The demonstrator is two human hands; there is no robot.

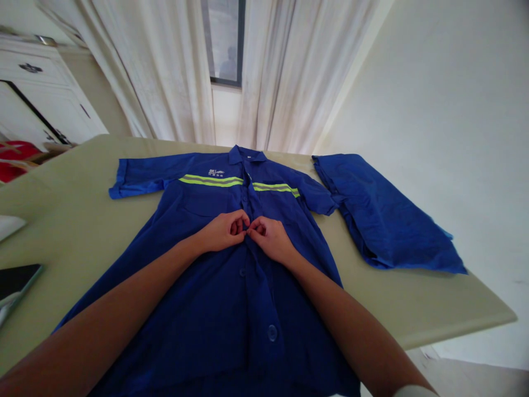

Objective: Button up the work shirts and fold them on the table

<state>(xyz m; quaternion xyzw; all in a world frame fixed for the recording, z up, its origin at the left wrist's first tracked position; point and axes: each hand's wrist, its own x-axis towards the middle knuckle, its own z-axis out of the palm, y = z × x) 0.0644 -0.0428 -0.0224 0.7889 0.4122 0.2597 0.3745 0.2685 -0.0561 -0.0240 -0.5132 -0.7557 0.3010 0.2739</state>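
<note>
Left hand (225, 229) and right hand (271, 238), fingertips (239, 239) pinched closed on the front of the shirt (210, 286) — cloth (388, 215) at right.

At the shirt (198, 325) front, the fingertips of the left hand (225, 230) and right hand (270, 236) hide what exactly they pinch — and the pale lettering (215, 173), toward the table (78, 220)'s far edge, is too small to read. The picture cuts off the shirt's bottom and, toward the table's left edge, a dark-screened device (16, 281) and a white thing (10, 225).
</note>
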